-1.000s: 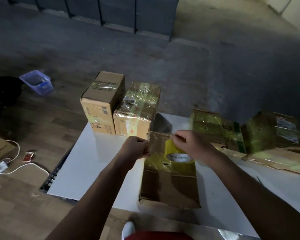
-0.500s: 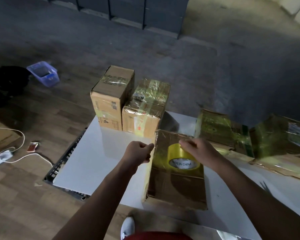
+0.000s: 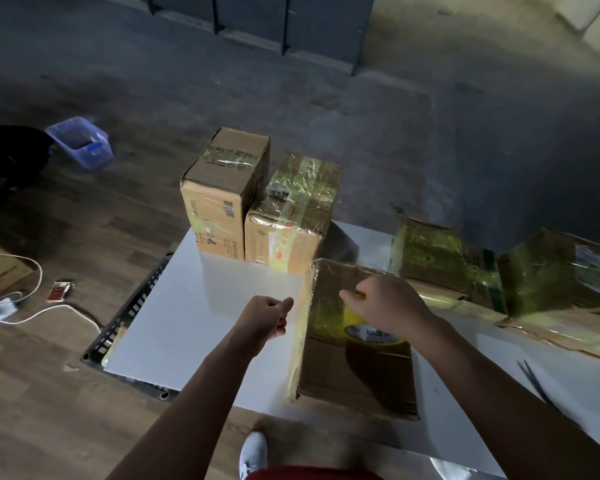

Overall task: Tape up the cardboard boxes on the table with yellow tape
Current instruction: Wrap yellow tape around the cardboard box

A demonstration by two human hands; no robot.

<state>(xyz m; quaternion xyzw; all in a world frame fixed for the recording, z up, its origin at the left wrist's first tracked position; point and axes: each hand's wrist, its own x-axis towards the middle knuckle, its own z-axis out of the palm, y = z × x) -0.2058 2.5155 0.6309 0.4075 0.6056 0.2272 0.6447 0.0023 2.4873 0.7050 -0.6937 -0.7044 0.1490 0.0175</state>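
As the left hand has drawn leftward off the box and out over the white table, its fingers stay pinched, apparently on the end of the yellow tape strip. The strip now spans wider across the box's far end and is, I judge, ready to press down. The cardboard box lies flat near the table's front edge, its long axis running away from the person; the strip crosses it. The tape roll lies on top, hole up, under the right hand, which pinches the strip's other end.
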